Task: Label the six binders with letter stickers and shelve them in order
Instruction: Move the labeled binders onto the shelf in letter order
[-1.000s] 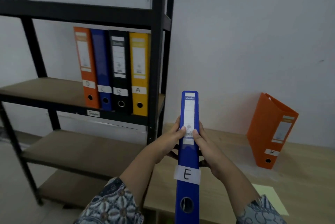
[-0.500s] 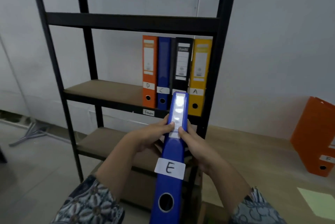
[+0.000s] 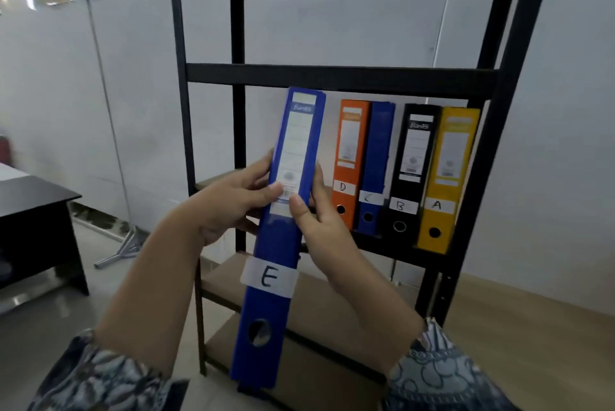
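Binder in hand: a tall, narrow blue lever-arch binder with a white "E" sticker [image 3: 279, 237], held in the air in front of the black metal shelf rack with brown board shelves [image 3: 213, 182], not yet on any shelf.
Long axis: near upright, top leaning a little right and away, spine facing the camera, finger hole at the low end.
Grip: left hand [image 3: 229, 202] and right hand [image 3: 319, 227] are both clamped on the spine's upper half, thumbs pressed on the white paper label, fingers wrapped behind.
Key relation: the orange plastic binder marked "D" [image 3: 349, 161] stands just right of the held binder's top; the free gap lies left of D, so the bottom end must swing up and forward into it.
Nearer hand: the right hand is closest to D.
Row right of D: blue "C" binder [image 3: 375, 171], black "B" binder [image 3: 411, 174], yellow "A" binder [image 3: 446, 177], touching, upright.
Surfaces: glossy smooth covers, matte paper stickers, rigid box shape; probably slides easily on the board.
Progress: four shelved, E is the step in hand.
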The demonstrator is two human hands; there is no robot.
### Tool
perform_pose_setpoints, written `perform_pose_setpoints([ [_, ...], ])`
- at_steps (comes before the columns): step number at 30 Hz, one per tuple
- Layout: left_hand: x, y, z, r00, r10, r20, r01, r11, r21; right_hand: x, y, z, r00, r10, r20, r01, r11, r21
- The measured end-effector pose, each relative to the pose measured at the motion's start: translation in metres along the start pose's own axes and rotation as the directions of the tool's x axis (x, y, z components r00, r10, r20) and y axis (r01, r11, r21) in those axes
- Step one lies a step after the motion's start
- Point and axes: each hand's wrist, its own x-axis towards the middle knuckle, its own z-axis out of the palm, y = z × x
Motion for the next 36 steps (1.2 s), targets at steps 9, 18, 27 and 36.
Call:
perform_pose_setpoints([
  [9, 0.066, -0.042, -0.023, 0.988, 0.145, -0.048, -0.151, 0.972, -0.181, 0.077, 0.051, -0.009, 0.975, -0.222, -0.010, 0.219, 0.967, -0.130],
  [18, 0.145, -0.080, -0.033, 0.971, 0.238, -0.011, -0.234, 0.944, -0.234, 0.141, 0.091, -0.041, 0.944, -0.327, -0.052, 0.300, 0.910, -0.285],
  [27, 0.213, -0.110, -0.032, 0.967, 0.249, 0.048, -0.223, 0.926, -0.304, 0.183, 0.122, -0.066, 0.940, -0.312, -0.136, 0.240, 0.892, -0.384],
  [36, 0.291, -0.124, -0.026, 0.938, 0.295, 0.181, -0.218, 0.911, -0.351, 0.219, 0.129, -0.095, 0.862, -0.388, -0.325, 0.102, 0.762, -0.639],
])
